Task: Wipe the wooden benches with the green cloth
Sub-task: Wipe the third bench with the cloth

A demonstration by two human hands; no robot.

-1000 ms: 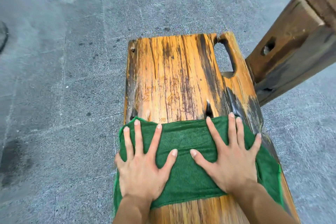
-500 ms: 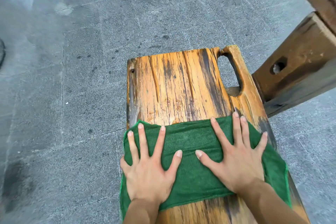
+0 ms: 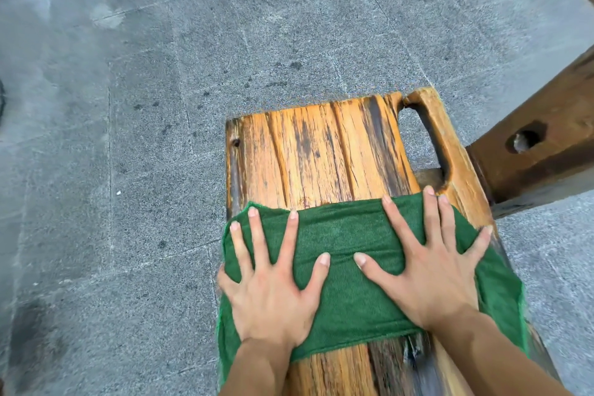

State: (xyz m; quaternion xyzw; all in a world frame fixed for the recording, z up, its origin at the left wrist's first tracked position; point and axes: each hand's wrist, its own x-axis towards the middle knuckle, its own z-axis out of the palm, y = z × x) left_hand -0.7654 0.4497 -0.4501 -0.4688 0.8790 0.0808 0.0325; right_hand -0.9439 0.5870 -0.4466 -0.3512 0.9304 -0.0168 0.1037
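An orange-brown wooden bench [image 3: 321, 154] with dark streaks runs away from me, ending in a slot-shaped hole at its far right corner. A green cloth [image 3: 350, 296] lies spread across its full width and hangs over both side edges. My left hand [image 3: 273, 286] presses flat on the cloth's left half, fingers splayed. My right hand [image 3: 427, 267] presses flat on the right half, fingertips at the cloth's far edge. Neither hand grips the cloth.
Grey stone paving [image 3: 128, 170] surrounds the bench. A thick dark wooden beam [image 3: 540, 151] with a round hole slants in from the right, close to the bench's far right corner.
Both hands have slid the cloth forward along the bench toward its far end; less bare wood shows ahead of the cloth, and more shows behind it.
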